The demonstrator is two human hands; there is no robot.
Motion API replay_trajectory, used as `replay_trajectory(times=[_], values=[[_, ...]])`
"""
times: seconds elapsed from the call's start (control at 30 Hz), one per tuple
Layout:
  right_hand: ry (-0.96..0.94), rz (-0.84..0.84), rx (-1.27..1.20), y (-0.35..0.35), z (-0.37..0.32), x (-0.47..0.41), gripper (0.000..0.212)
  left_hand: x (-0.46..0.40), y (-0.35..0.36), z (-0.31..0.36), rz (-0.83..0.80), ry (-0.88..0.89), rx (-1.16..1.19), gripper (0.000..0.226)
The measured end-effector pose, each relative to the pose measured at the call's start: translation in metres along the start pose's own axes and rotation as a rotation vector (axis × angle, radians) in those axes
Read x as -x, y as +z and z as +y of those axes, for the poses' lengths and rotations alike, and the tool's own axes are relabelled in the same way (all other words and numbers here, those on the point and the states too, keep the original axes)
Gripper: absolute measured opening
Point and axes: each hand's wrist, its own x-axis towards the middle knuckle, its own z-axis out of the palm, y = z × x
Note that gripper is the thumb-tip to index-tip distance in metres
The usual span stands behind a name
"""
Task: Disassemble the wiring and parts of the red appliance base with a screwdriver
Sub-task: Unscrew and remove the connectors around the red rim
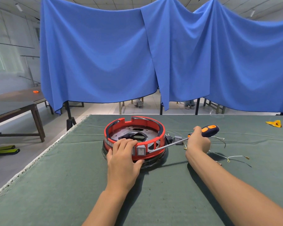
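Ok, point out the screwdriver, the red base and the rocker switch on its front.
screwdriver (209, 130), head view, on the orange-and-dark handle.
red base (153, 154), head view, on the front outer wall.
rocker switch (141, 150), head view, on its grey face.

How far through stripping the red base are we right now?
Partly done: loose wires and a grey part already lie on the cloth right of the red base. In hand: the left hand grips the rim while the right hand works the screwdriver tip beside the rocker switch. Left: that switch and the metal plate inside.
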Motion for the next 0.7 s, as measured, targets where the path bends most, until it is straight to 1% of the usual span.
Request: replay_trajectory(times=[0.17,0.27,0.4,0.57,0.7], values=[[0.018,0.023,0.04,0.012,0.009,-0.008,0.027,-0.001,0.001,0.0,0.003,0.0,0.028,0.057],[-0.008,-0.008,0.125,0.023,0.014,-0.007,0.029,-0.001,0.001,0.001,-0.004,-0.001,0.034,0.057],[-0.005,-0.047,0.187,0.038,0.018,-0.006,0.039,-0.001,0.001,0.002,-0.017,-0.014,0.03,0.056],[0.002,-0.07,0.198,0.043,0.019,-0.01,0.031,-0.003,0.0,0.002,-0.032,-0.024,0.021,0.054],[-0.001,-0.109,0.198,0.043,0.018,-0.013,0.03,-0.003,0.0,0.002,-0.036,-0.031,0.036,0.054]])
